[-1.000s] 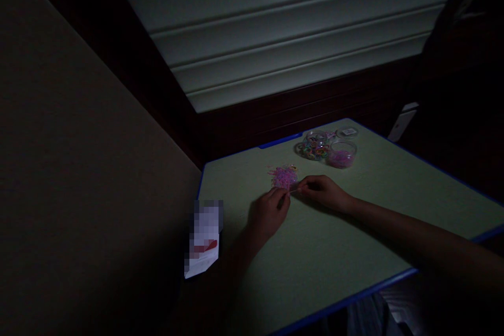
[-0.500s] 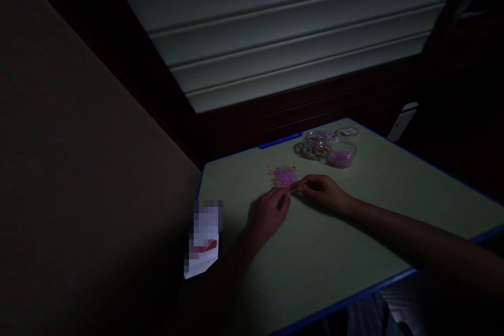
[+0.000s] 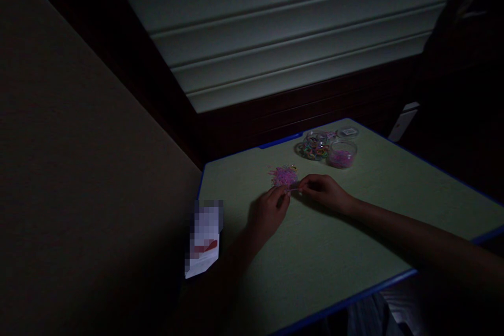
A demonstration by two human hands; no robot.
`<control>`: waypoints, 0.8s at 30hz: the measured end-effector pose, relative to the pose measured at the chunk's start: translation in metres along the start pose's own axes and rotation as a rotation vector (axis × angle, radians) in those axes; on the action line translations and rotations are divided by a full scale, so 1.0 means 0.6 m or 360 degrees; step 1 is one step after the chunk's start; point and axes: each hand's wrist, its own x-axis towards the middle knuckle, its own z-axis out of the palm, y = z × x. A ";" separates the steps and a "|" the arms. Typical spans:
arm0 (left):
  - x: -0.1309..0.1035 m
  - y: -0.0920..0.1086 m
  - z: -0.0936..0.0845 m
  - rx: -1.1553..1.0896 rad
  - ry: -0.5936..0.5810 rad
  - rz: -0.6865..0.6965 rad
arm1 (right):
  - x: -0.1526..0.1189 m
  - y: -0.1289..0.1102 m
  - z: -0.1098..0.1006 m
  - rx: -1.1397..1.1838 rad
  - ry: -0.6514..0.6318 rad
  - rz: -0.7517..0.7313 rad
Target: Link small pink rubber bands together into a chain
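Note:
A thin pinkish strand (image 3: 293,189), which looks like a small rubber band, spans the gap between my two hands. My left hand (image 3: 271,210) pinches one end between thumb and fingers, and my right hand (image 3: 323,191) pinches the other. Just beyond the fingertips lies a loose pile of small pink and purple bands (image 3: 284,174), with a yellowish piece at its far right edge. The fingertips partly cover the near side of the pile. The dim light hides finer detail of the strand.
Behind my right hand stand a clear tub (image 3: 343,155) with pink bands inside and a clear jar (image 3: 315,146) of multicoloured bands. A clear lid (image 3: 347,133) lies behind them. A white, partly blurred-out object (image 3: 202,244) sits at the left edge of the blue-rimmed table (image 3: 354,247).
Both hands hold nearly the same place. The strand between them shows slightly more clearly now, and the view has shifted very slightly.

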 end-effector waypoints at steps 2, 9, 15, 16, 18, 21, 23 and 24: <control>0.000 0.000 0.000 -0.0008 0.0004 0.0007 | 0.000 -0.001 0.001 0.0002 -0.0006 -0.0012; 0.001 -0.001 -0.001 -0.0009 -0.0036 0.0035 | -0.002 -0.011 0.002 -0.0004 0.0002 -0.0003; 0.001 -0.003 0.002 0.0009 -0.0029 0.0025 | 0.000 -0.008 0.001 -0.0001 0.0006 -0.0016; 0.001 -0.004 0.002 0.0015 -0.0029 0.0023 | 0.000 -0.006 0.001 0.0009 0.0001 -0.0012; 0.001 -0.005 0.003 0.0028 -0.0025 0.0016 | 0.000 -0.003 0.001 0.0003 -0.0003 -0.0004; 0.001 -0.005 0.003 0.0034 -0.0020 0.0011 | -0.001 -0.002 0.001 -0.0042 0.0001 0.0012; 0.000 -0.004 0.003 0.0034 -0.0024 0.0010 | -0.001 -0.003 0.001 -0.0059 0.0005 0.0026; 0.000 -0.004 0.003 0.0037 -0.0028 0.0010 | -0.001 -0.004 0.000 -0.0064 0.0008 0.0023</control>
